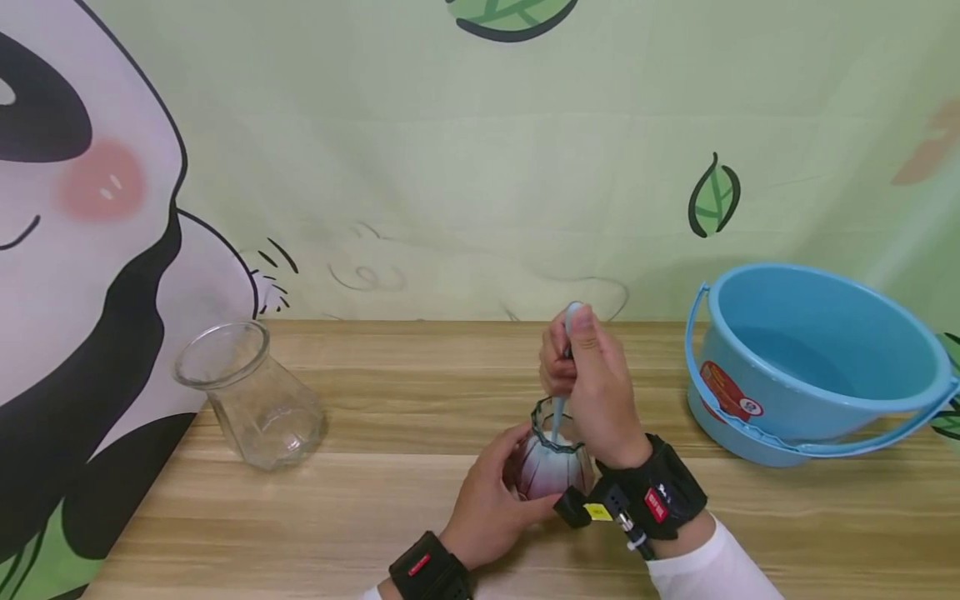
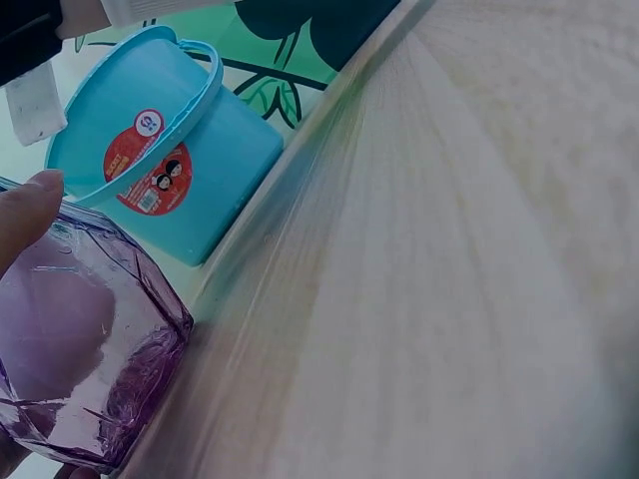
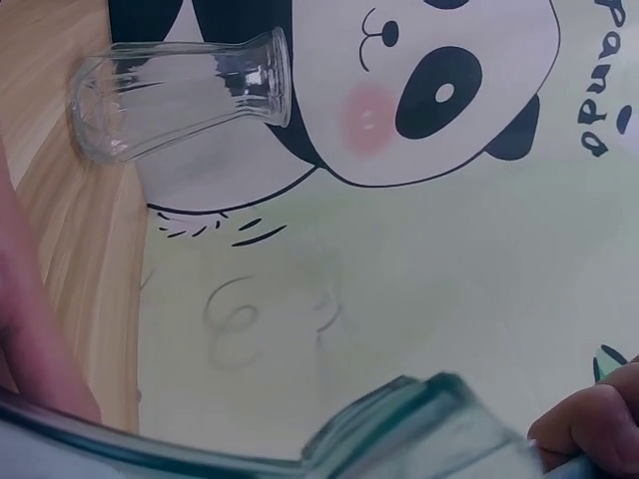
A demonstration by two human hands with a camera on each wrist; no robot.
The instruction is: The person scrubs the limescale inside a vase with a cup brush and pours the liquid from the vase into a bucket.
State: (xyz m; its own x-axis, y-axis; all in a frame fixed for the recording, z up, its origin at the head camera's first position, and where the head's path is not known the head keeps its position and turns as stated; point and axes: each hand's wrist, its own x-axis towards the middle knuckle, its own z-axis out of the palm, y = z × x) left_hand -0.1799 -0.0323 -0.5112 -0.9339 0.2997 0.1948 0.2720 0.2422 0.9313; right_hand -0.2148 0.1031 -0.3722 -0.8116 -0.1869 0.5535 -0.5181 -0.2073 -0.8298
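As left grip (image 1: 487, 502) clasps purple glass (image 1: 552, 477) | right grip (image 1: 597, 392) above it | clenching blue stick (image 1: 558, 414) dipped inside

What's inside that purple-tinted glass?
A light-blue stick reaches into the glass, where a pale mass shows. The stick's lower end is hidden; the left hand covers part of the glass.

Soft light; pale glare streak on backdrop (image 1: 480, 183).
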